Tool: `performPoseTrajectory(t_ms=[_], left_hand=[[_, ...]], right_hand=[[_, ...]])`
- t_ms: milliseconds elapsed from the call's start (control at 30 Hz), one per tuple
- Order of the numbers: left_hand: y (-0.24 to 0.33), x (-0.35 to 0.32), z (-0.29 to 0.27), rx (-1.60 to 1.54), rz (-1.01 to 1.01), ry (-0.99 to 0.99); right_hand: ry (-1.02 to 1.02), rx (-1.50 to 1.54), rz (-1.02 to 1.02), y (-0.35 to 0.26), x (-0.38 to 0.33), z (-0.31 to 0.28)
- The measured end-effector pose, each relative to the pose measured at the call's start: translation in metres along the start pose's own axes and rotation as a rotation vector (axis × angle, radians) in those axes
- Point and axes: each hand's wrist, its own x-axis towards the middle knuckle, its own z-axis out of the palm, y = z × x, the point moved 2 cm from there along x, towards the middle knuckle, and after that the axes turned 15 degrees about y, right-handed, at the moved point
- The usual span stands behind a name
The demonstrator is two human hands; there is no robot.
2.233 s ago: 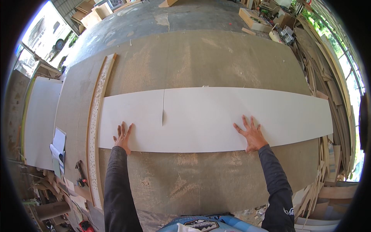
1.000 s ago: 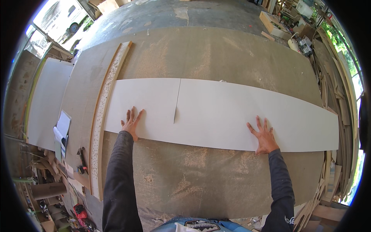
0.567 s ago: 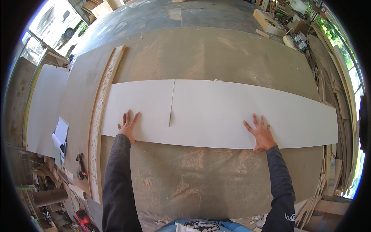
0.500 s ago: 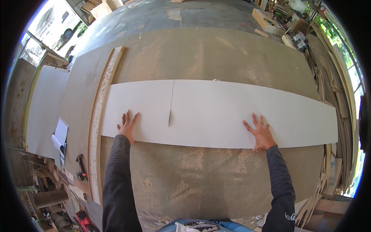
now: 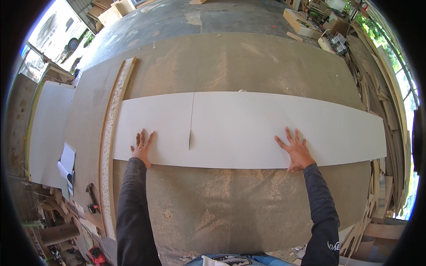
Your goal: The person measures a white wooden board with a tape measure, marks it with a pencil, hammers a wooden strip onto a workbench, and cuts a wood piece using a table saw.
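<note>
A long white panel lies crosswise on the brown work table. A thin dark slit runs from its far edge towards the near side, widening a little at its near end. My left hand rests on the near left part of the panel, fingers spread. Further right, my right hand lies on the near edge with its fingers fanned out too. Both thumbs are close to the panel's near edge. At its left end the panel meets a long wooden strip with a speckled face.
The brown table carries patches of sawdust. Left of the strip lie a black and red tool and an open notebook. Another white sheet stands at far left. Stacked boards line the right side.
The whole view has turned slightly, so things sit a little further left. Both hands keep their places on the panel, and nothing was taken or let go.
</note>
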Motion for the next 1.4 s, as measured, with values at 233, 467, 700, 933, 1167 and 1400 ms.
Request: performPoseTrajectory(t_ms=[233,467,700,933,1167,1400], left_hand=[[0.0,0.005,-0.001,-0.001,0.002,-0.002],[-0.004,0.011,0.004,-0.006,0.0,0.015],[-0.002,0.016,0.001,-0.003,0.007,0.012],[0.002,0.023,-0.002,-0.004,0.004,0.026],[0.001,0.029,-0.003,-0.025,0.014,0.046],[-0.002,0.04,0.002,-0.013,0.025,0.054]], right_hand=[[0.008,0.012,-0.004,0.003,0.006,0.001],[-0.002,0.015,-0.002,0.005,0.011,0.003],[0.008,0.02,-0.002,0.007,0.016,0.002],[0.01,0.014,0.006,0.01,0.022,0.0],[0.014,0.017,0.009,0.012,0.03,0.0],[0.024,0.002,-0.004,0.015,0.036,-0.003]])
